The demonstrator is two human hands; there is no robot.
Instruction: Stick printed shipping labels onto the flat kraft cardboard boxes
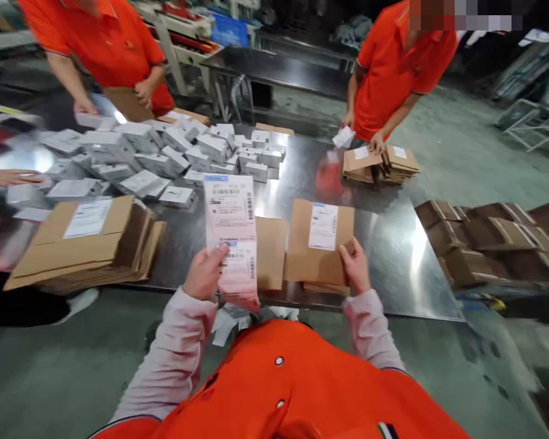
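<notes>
My left hand (205, 271) is closed on a strip of printed shipping labels (231, 210), thumb on the front, held upright over the table's near edge. My right hand (355, 265) grips the right edge of a flat brown cardboard mailer (299, 244), its thumb on top. A white shipping label (323, 225) sits on the upper right part of that mailer. Partly hidden behind the label strip lies another flat brown cardboard piece (271, 253). More cardboard (324, 288) shows under the held mailer.
Small white boxes (165, 161) are heaped on the metal table (393, 268). A stack of labelled cardboard (86, 238) lies at left. Two co-workers in orange shirts (387, 67) stand across; another person's hand (11, 177) reaches in at left. Brown cartons (494, 238) are at right.
</notes>
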